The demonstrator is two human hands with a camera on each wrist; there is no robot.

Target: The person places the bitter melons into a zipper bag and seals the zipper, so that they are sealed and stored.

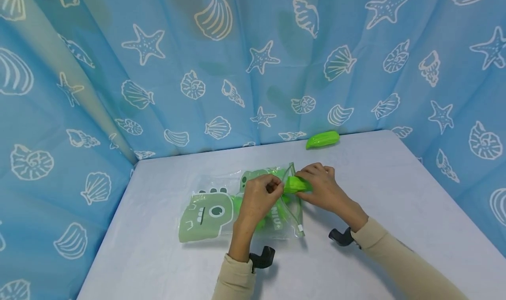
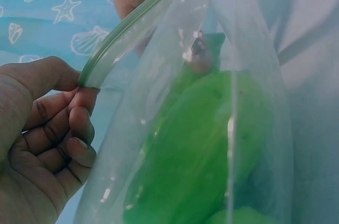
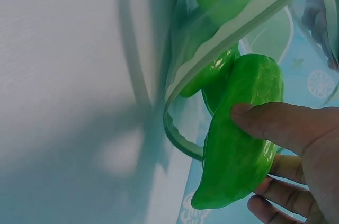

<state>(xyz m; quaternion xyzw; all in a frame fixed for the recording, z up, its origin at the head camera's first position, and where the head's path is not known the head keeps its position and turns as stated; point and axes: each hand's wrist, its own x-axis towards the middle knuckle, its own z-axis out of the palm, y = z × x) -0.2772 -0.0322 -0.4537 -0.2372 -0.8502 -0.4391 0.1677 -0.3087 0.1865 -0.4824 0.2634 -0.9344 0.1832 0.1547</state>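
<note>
A clear zip bag [image 1: 205, 216] with a green cartoon print lies on the table, its mouth to the right and spread apart. My left hand [image 1: 257, 199] pinches the green-rimmed edge [image 2: 114, 36] of that mouth between thumb and forefinger. In my right hand [image 1: 326, 188] is a bright green, ridged, tapering imitation vegetable [image 3: 238, 134], gripped between thumb and fingers. Its blunt end points into the bag's opening, and the tapered tip stays outside. Several glossy green pieces [image 2: 196, 150] lie inside the bag, seen through the plastic; their exact kinds are hard to tell.
Another long green ridged imitation vegetable [image 1: 323, 139] lies at the table's back edge, right of centre. The white-covered table [image 1: 150, 256] meets a blue shell-patterned curtain [image 1: 237, 71] behind and at the sides. A white slider [image 1: 300, 228] sits at the bag's near corner.
</note>
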